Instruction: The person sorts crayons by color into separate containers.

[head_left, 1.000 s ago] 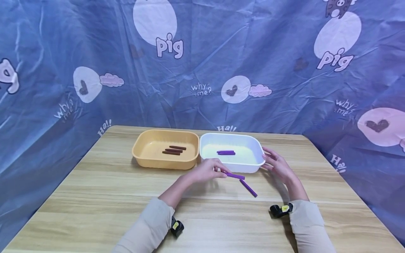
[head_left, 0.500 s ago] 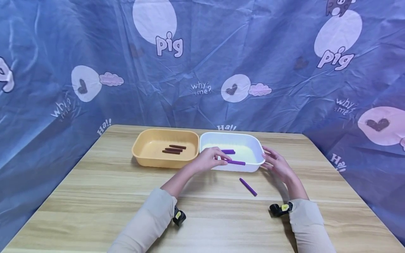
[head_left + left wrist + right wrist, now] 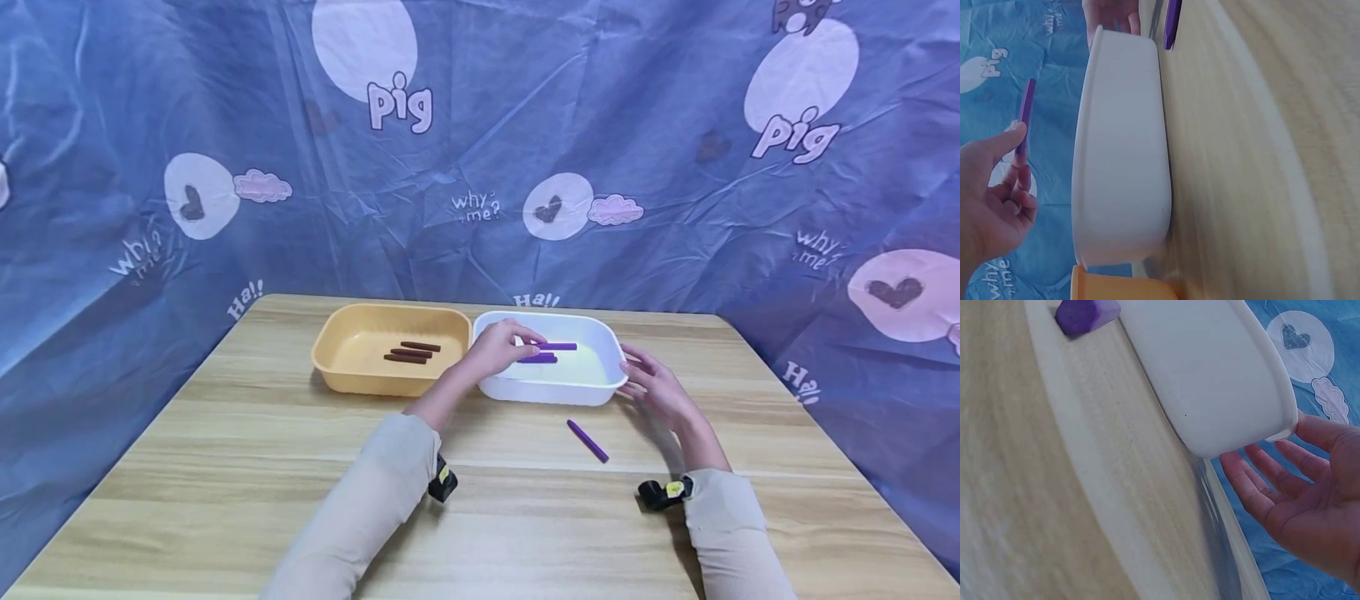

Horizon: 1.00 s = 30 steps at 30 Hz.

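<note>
My left hand (image 3: 498, 348) is over the white bin (image 3: 551, 392), pinching a purple crayon (image 3: 558, 346) between thumb and fingertips. In the left wrist view this crayon (image 3: 1027, 112) stands clear above the bin's rim. Two more purple crayons (image 3: 546, 360) lie side by side inside the bin, partly behind the fingers. At the bin's right end rests my right hand (image 3: 656, 392). The right wrist view has its fingers (image 3: 1260, 487) loosely extended, fingertips at the end wall and thumb at the rim. Another purple crayon (image 3: 587, 441) lies slantwise on the table in front of the bin.
An orange-yellow bin (image 3: 382, 385) stands left of the white one, close against it, with three brown crayons (image 3: 408, 353) inside. Both sit toward the back of the wooden table (image 3: 525, 533). Behind the table hangs a blue printed cloth (image 3: 480, 150).
My left hand has carried its purple crayon from in front of the white bin, up over the front rim, to above the inside. My right hand has stayed at the bin's end.
</note>
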### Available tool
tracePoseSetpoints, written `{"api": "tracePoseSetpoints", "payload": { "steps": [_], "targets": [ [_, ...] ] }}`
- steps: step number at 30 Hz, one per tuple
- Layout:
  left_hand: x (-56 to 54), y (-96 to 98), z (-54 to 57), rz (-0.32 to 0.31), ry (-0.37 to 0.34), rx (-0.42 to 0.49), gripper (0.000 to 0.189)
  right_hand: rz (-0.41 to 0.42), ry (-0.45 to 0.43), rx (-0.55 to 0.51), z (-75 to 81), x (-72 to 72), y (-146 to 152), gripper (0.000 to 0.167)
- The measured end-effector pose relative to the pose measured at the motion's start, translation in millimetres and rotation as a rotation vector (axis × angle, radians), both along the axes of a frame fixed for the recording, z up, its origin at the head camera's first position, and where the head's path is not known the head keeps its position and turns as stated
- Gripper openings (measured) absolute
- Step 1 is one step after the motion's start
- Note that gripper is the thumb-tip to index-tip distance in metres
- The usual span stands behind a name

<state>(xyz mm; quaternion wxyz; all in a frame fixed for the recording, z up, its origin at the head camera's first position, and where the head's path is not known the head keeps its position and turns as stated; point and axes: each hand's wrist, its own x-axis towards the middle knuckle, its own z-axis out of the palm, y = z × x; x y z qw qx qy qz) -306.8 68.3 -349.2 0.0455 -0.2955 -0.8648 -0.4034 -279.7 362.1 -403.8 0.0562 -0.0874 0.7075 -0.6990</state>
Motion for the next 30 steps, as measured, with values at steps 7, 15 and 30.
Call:
{"api": "tracePoseSetpoints", "payload": {
  "steps": [7, 15, 30],
  "targets": [
    [-17.6, 12.0, -1.6, 0.073, -0.032, -0.005, 0.017, 0.001, -0.021, -0.020, 1.3, 1.1, 1.7, 0.059],
    [-33.4, 20.3, -12.6, 0.170, -0.104, -0.036, 0.018, -0.013, -0.012, 0.011, 1.4, -0.1, -0.7, 0.059],
    [-59.0, 29.0, -32.5, 0.332, -0.214, -0.137, 0.016, -0.020, -0.029, 0.005, 3.3, 0.6, -2.6, 0.058]
  ]
}}
